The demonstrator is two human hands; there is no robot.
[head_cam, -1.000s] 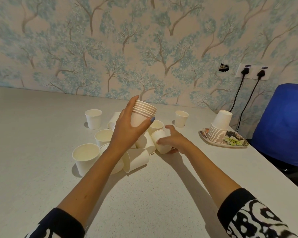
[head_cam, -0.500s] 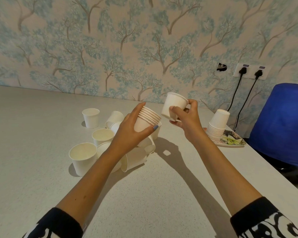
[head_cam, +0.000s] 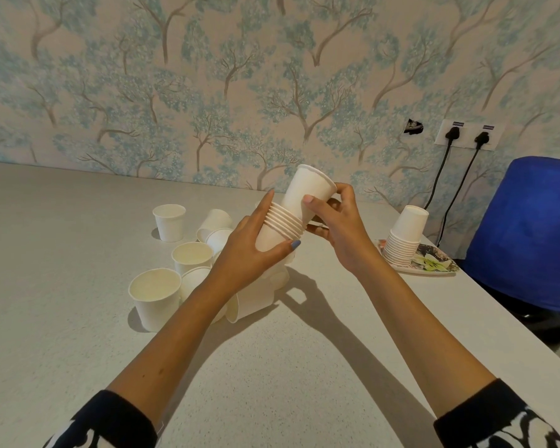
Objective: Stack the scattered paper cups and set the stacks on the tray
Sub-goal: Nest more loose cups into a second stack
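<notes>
My left hand (head_cam: pixel 246 253) grips a stack of several white paper cups (head_cam: pixel 280 229), tilted up to the right above the table. My right hand (head_cam: pixel 340 227) pinches a single white cup (head_cam: pixel 304 195) whose base sits partly inside the top of that stack. Several loose white cups are scattered on the table to the left: one upright at the back (head_cam: pixel 169 221), one upright in the middle (head_cam: pixel 192 257), a larger one in front (head_cam: pixel 156 297), others lying on their sides under my left arm. A finished upside-down stack (head_cam: pixel 404 236) stands on the floral tray (head_cam: pixel 434 268) at the right.
The grey table (head_cam: pixel 272 367) runs to the wallpapered wall. A blue chair (head_cam: pixel 527 234) stands beyond the table's right edge. Two black cables hang from a wall socket (head_cam: pixel 466 134) behind the tray.
My right hand picked a loose cup from the table, lifted it, and has now brought it into the top of the stack that my left hand holds.
</notes>
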